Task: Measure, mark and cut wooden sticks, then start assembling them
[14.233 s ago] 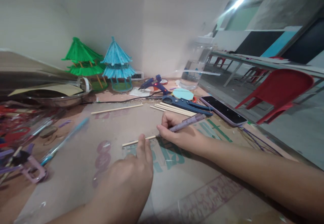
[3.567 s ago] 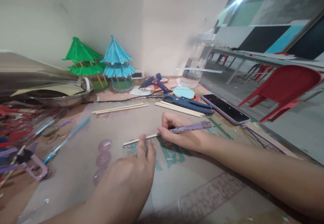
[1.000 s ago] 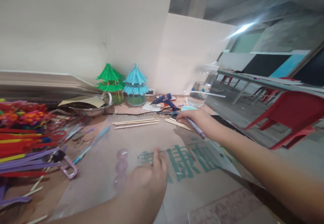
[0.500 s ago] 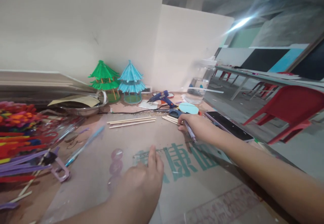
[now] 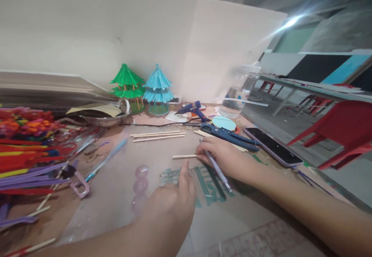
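My right hand (image 5: 217,154) is closed on a thin wooden stick (image 5: 183,156), which points left from the fingertips. A purple pen (image 5: 218,170) is also in that hand, slanting down between its fingers. My left hand (image 5: 171,203) rests on the plastic sheet (image 5: 110,210), index finger stretched out just below the stick; its thumb is hidden. Beside that finger lies a clear strip with small marks (image 5: 168,174), partly covered. Several wooden sticks (image 5: 158,134) lie further back. Behind my right hand are dark blue-handled cutters (image 5: 232,136) with more sticks under them.
Green (image 5: 127,83) and light-blue (image 5: 157,90) pagoda models stand by the wall near a blue glue gun (image 5: 193,110). A clear water jug (image 5: 236,94), a phone (image 5: 273,146), colourful pipe cleaners (image 5: 26,152), a blue pen (image 5: 106,160) and a metal bowl (image 5: 107,120) surround the sheet.
My right hand has drawn a wooden stick from the pile by the cutters and brought it nearer my left hand. The cutters now show more fully. The view has shifted slightly.
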